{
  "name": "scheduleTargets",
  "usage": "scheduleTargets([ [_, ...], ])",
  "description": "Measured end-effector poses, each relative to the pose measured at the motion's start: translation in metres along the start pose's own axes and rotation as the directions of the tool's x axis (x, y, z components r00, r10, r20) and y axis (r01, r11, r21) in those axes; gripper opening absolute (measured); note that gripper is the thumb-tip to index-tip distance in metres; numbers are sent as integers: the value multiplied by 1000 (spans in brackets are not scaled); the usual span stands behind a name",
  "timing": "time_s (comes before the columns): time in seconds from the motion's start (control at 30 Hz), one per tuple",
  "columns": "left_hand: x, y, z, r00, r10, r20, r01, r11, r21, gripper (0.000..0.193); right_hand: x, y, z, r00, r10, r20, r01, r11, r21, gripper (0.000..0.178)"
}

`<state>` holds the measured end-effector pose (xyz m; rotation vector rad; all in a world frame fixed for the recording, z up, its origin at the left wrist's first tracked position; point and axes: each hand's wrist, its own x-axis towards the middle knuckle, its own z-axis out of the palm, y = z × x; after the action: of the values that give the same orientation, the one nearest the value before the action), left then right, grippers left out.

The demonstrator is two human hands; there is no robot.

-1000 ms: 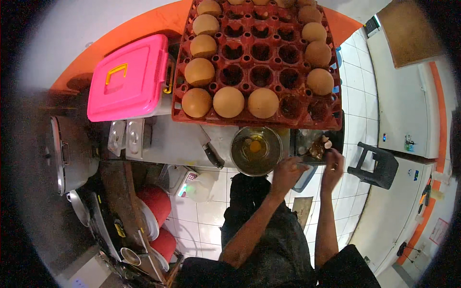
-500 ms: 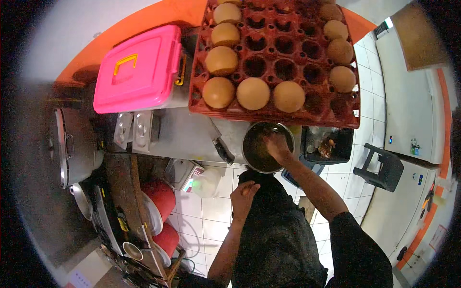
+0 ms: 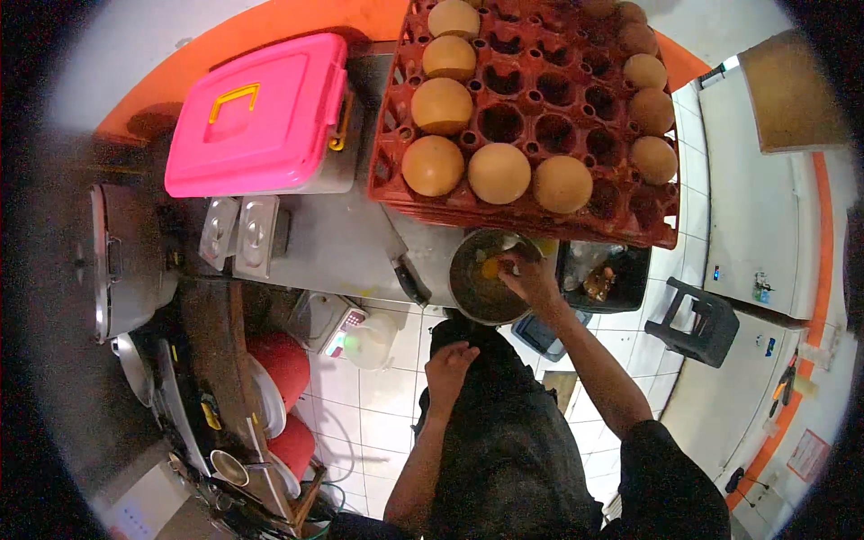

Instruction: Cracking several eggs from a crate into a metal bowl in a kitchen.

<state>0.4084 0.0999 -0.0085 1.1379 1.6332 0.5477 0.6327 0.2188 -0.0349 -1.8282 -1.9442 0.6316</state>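
A round metal bowl [image 3: 464,295] sits at the counter's front edge, with a yellow egg yolk [image 3: 490,268] visible inside. My right hand [image 3: 533,277] reaches over its right side, fingertips pinched together close to the yolk. Whatever those fingers hold is too small to make out. Closer to my body, my left hand [image 3: 450,367] hovers over my dark clothing, its fingers curled in and nothing visible in them. Beyond the bowl rises a stack of red egg trays [image 3: 423,209]; brown eggs [image 3: 499,174] line the top tray's left, front and right sides.
A knife [image 3: 411,281] lies left of the bowl on the metal counter [image 3: 342,247]. To the right is a black bin [image 3: 621,297] holding shells. A pink-lidded box [image 3: 261,117] stands at the back left, a scale [image 3: 326,322] lower down, a dark stool [image 3: 693,321] at right.
The view has shifted slightly. My right hand has drawn back toward the bowl's right side, and the yolk now shows. My left hand stays near my body, fingers still curled.
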Motion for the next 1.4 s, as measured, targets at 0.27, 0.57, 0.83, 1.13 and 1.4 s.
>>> scheduleTargets([
  [0.27, 12, 16, 7, 993, -89, 73, 99, 985, -141, 29, 1, 37, 67, 988, 117, -104, -101, 984, 147, 27],
  [0.57, -2, 9, 3, 984, -130, 124, 140, 987, -77, 30, 14, 31, 95, 992, 44, -114, -6, 948, 319, 28],
  [0.83, 15, -1, 7, 986, -113, 122, 145, 945, -294, 33, 13, 23, 83, 960, 90, 266, -52, 988, -143, 35],
  [1.13, 83, 18, 4, 1000, 10, 17, -3, 932, -362, 27, 18, 5, 46, 993, -116, -10, 111, 966, -234, 33],
  [1.4, 84, 20, 34, 991, 67, 112, -37, 968, -247, 31, -83, 36, -91, 832, 530, -161, -369, 747, 552, 19],
])
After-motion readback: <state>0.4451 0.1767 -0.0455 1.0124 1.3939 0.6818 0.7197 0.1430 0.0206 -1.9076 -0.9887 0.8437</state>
